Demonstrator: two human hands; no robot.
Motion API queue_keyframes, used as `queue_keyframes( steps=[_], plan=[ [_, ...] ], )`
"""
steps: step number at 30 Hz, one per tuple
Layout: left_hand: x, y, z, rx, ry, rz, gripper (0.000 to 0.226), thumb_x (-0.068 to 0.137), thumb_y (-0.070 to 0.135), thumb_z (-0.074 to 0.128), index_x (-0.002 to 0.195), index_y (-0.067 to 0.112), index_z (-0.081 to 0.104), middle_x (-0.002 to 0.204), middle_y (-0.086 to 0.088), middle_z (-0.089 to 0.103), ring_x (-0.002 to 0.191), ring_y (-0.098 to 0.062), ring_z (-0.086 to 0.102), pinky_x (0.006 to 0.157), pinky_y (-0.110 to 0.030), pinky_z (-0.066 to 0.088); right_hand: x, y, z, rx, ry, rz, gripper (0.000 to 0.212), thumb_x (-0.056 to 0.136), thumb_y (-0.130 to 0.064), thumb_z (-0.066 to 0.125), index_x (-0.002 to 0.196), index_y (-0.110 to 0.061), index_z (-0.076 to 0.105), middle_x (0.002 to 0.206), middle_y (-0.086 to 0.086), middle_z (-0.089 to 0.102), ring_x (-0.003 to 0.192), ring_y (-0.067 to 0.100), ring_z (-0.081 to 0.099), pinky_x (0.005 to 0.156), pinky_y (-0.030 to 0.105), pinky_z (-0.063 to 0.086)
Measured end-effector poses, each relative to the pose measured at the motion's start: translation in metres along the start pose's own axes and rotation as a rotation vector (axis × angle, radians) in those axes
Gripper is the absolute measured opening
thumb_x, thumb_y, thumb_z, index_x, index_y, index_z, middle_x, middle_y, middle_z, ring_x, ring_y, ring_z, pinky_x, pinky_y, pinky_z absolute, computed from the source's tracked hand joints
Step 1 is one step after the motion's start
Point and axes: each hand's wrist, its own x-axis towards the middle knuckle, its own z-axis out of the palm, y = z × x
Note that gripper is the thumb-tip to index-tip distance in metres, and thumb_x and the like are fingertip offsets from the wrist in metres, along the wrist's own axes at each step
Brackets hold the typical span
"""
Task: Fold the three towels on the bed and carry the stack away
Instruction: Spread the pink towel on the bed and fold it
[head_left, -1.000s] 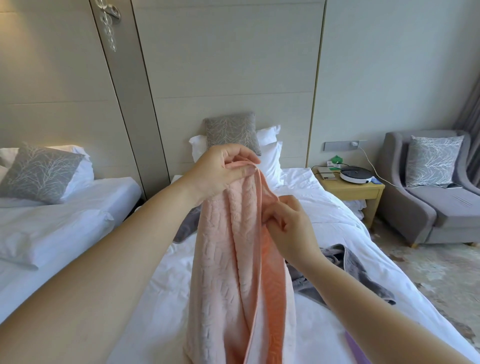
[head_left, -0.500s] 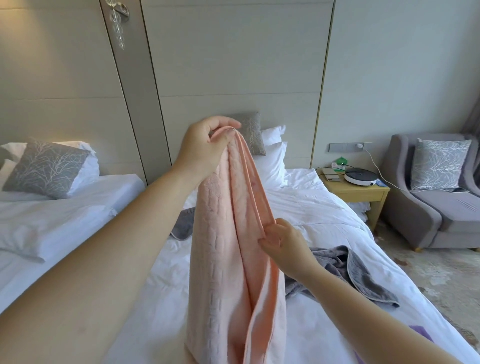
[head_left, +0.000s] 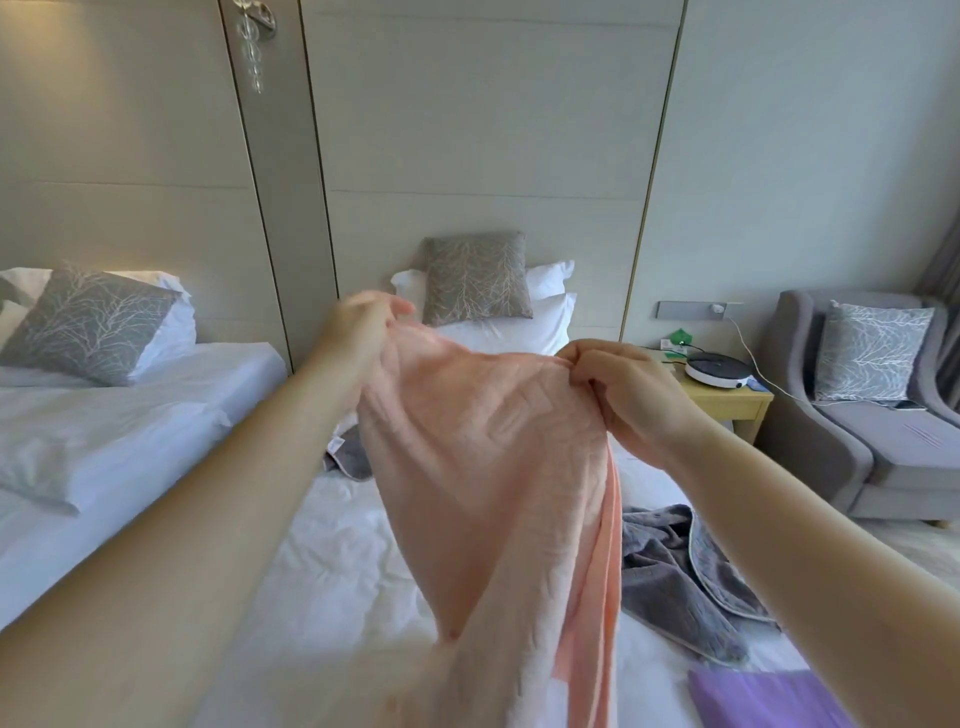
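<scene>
1. Step in hand: I judge this to be the start of folding the pink towel (head_left: 488, 467). It is held up and spread by its top edge, and it is not yet a flat folded packet.
2. Left hand (head_left: 358, 332): the arm reaches forward and the hand is the higher of the two. Thumb and fingers pinch the towel's left top corner. The hand is blurred, so I cannot read the exact finger placement.
3. Right hand (head_left: 623, 395): it sits slightly lower, with the back of the hand toward me. The fingers are curled tight on the right top corner.
4. Towel location: it hangs between both hands above the middle of the bed (head_left: 337, 561). It drapes toward me and out of the lower edge of the view. I cannot tell whether its hem touches the sheet.
5. Remaining work: the grey towel (head_left: 685, 587) lies crumpled toward the right edge of the bed. A grey patch also shows behind the pink towel; I cannot tell whether it is the same piece. The purple towel (head_left: 758, 696) lies flat at the near right corner.
6. Next move, as I judge it: bring the two held corners together, or lower the towel flat onto the sheet left of the grey towel. Either way needs even tension and matched edges.
7. Caution: terry cloth sags, so a loose pinch will skew the fold.
</scene>
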Motion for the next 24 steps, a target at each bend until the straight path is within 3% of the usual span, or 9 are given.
queue_keyframes(
  steps=[2,4,7,9,11,13,17,20,24],
  plan=[
    [-0.02,-0.007,0.014,0.042,-0.263,0.064,0.017,0.093,0.02,0.052,0.088,0.02,0.069,0.099,-0.005,0.067,0.073,-0.007,0.057,0.067,-0.017,0.043,0.003,0.005,0.006,-0.028,-0.063,0.017,0.038,0.078,0.008,0.036,0.06,-0.012,0.063,0.061,0.006,0.056,0.052,0.014,0.051,0.045,0.019,0.043],
    [-0.036,-0.014,0.026,0.073,-0.586,0.063,0.038,0.085,0.055,0.06,0.106,0.023,0.067,0.11,0.0,0.07,0.081,-0.005,0.064,0.074,-0.02,0.047,0.005,0.01,0.009,-0.045,-0.124,0.026,0.04,0.081,0.008,0.037,0.064,-0.014,0.067,0.067,0.007,0.06,0.059,0.014,0.056,0.053,0.02,0.047],
    [-0.041,-0.018,0.035,0.169,-0.827,0.113,0.041,0.075,0.061,0.068,0.1,0.029,0.071,0.099,0.012,0.072,0.093,0.003,0.064,0.084,-0.017,0.045,0.004,0.014,0.004,-0.123,-0.186,0.002,0.035,0.086,0.004,0.04,0.076,-0.014,0.069,0.078,0.007,0.064,0.072,0.014,0.058,0.065,0.021,0.048],
    [-0.039,-0.014,0.036,0.208,-0.793,0.146,0.03,0.075,0.055,0.071,0.087,0.028,0.073,0.082,0.013,0.07,0.079,0.001,0.063,0.074,-0.016,0.046,0.0,0.018,0.0,-0.176,-0.178,-0.035,0.027,0.088,0.0,0.044,0.086,-0.012,0.069,0.085,0.006,0.067,0.08,0.014,0.06,0.074,0.024,0.05],
    [-0.034,-0.012,0.039,0.237,-0.704,0.195,0.028,0.074,0.047,0.076,0.089,0.024,0.074,0.088,0.003,0.072,0.083,-0.01,0.065,0.08,-0.025,0.049,-0.005,0.025,0.0,-0.25,-0.115,-0.112,0.02,0.091,-0.005,0.051,0.093,-0.014,0.068,0.092,0.003,0.069,0.086,0.01,0.062,0.081,0.024,0.049],
    [-0.03,-0.008,0.041,0.239,-0.608,0.253,0.023,0.073,0.039,0.079,0.086,0.022,0.073,0.082,-0.001,0.07,0.076,-0.01,0.06,0.077,-0.027,0.046,-0.009,0.034,0.002,-0.319,0.008,-0.179,0.018,0.089,-0.005,0.059,0.09,-0.02,0.068,0.09,0.001,0.069,0.081,0.005,0.061,0.075,0.019,0.049],
    [-0.025,0.001,0.04,0.177,-0.475,0.343,0.009,0.077,0.024,0.077,0.078,0.024,0.068,0.06,0.021,0.057,0.06,0.006,0.048,0.066,-0.013,0.037,-0.017,0.054,-0.002,-0.441,0.059,-0.152,0.014,0.082,-0.002,0.067,0.089,-0.013,0.067,0.096,0.012,0.068,0.086,0.014,0.064,0.081,0.029,0.053],
    [-0.024,0.01,0.035,0.089,-0.401,0.397,0.014,0.077,0.017,0.077,0.078,0.028,0.068,0.069,0.021,0.064,0.07,0.006,0.055,0.073,-0.013,0.042,-0.019,0.066,-0.004,-0.62,0.067,-0.154,0.013,0.083,-0.008,0.066,0.095,-0.002,0.065,0.099,0.015,0.063,0.095,0.026,0.06,0.09,0.04,0.048],
    [-0.018,0.021,0.022,0.0,-0.231,0.405,0.017,0.079,0.012,0.073,0.077,0.028,0.069,0.074,0.014,0.065,0.07,0.002,0.058,0.07,-0.013,0.047,-0.021,0.077,-0.006,-0.78,0.037,-0.155,0.018,0.09,-0.011,0.056,0.087,0.005,0.064,0.095,0.015,0.06,0.09,0.026,0.057,0.084,0.043,0.045]
  ],
)
